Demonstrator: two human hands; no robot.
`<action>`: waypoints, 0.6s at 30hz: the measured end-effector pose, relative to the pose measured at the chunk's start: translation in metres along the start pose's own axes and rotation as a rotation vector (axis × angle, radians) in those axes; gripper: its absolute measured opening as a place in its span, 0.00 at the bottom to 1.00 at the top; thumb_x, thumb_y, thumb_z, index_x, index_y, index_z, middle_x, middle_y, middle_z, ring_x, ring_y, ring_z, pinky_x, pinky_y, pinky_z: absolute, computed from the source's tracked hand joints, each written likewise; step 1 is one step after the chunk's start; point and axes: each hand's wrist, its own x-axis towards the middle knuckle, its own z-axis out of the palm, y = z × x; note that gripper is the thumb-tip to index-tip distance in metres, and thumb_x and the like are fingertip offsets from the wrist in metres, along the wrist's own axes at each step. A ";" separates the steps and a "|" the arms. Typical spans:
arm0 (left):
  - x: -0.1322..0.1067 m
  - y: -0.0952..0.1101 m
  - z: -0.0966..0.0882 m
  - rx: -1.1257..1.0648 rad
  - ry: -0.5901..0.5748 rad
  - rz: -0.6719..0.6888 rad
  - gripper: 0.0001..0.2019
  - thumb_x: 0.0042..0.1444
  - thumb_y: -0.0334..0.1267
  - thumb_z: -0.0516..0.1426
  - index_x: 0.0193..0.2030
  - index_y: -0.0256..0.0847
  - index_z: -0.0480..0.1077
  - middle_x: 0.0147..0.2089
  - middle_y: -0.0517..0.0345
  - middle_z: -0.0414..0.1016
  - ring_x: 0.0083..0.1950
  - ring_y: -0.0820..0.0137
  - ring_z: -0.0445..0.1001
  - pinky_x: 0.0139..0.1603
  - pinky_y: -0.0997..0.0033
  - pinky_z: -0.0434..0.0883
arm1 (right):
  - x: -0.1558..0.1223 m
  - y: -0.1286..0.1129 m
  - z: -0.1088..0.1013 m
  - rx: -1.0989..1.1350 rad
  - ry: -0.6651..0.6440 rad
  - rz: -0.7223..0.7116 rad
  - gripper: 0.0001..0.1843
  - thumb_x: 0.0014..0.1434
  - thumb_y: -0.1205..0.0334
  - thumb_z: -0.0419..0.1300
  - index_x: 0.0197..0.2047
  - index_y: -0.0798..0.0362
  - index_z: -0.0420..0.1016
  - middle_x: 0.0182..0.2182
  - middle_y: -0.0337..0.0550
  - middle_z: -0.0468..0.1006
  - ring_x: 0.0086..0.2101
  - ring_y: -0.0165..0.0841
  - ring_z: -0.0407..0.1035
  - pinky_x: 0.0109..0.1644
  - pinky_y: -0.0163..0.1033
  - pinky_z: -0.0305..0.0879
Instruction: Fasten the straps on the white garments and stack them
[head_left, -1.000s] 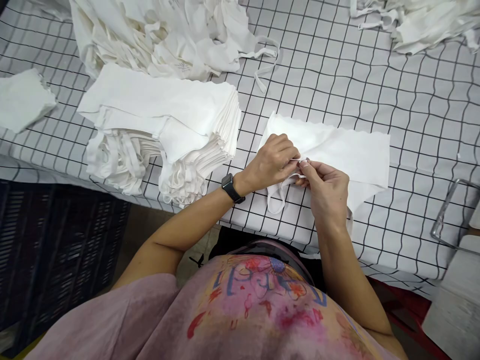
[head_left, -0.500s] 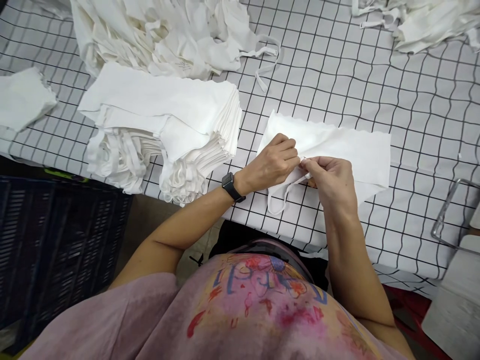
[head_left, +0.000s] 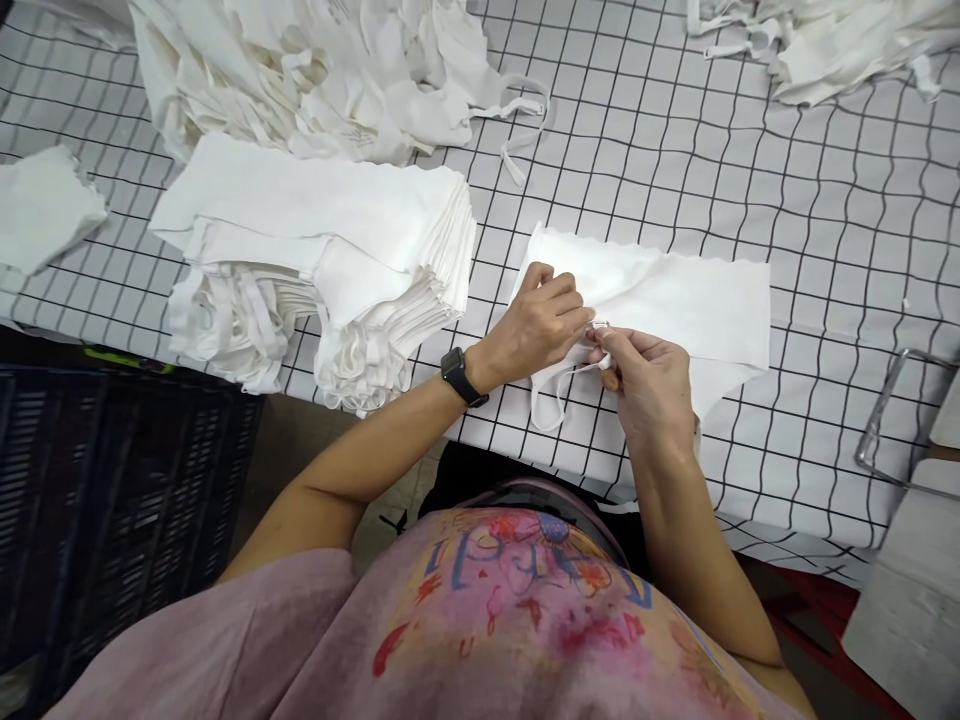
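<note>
A white strappy top lies flat on the checked cloth in front of me, its scalloped edge on the far side. Over its left part, my left hand is closed, fingertips pinched at a thin white strap. My right hand is closed on the same strap, thumb against forefinger, close by the left fingertips. Between the two hands shows a small shiny piece, perhaps a strap ring; it is too small to make out. The strap's loose loop hangs toward the near table edge.
A neat stack of folded white tops with bunched straps sits at left. Behind it is a loose heap of white garments; another pile lies far right. Dark crates stand below left, a metal wire frame at right.
Both hands have shifted slightly left in view, along with the whole scene. My right fingers have drawn a little lower, and the small shiny piece between the hands shows more.
</note>
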 end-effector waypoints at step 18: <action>0.004 -0.002 -0.004 0.199 -0.092 0.054 0.16 0.63 0.20 0.49 0.40 0.40 0.75 0.40 0.50 0.77 0.42 0.61 0.69 0.45 0.57 0.65 | -0.090 0.032 -0.004 -0.217 -0.261 -0.002 0.19 0.64 0.51 0.63 0.52 0.55 0.81 0.39 0.45 0.83 0.21 0.26 0.67 0.25 0.34 0.64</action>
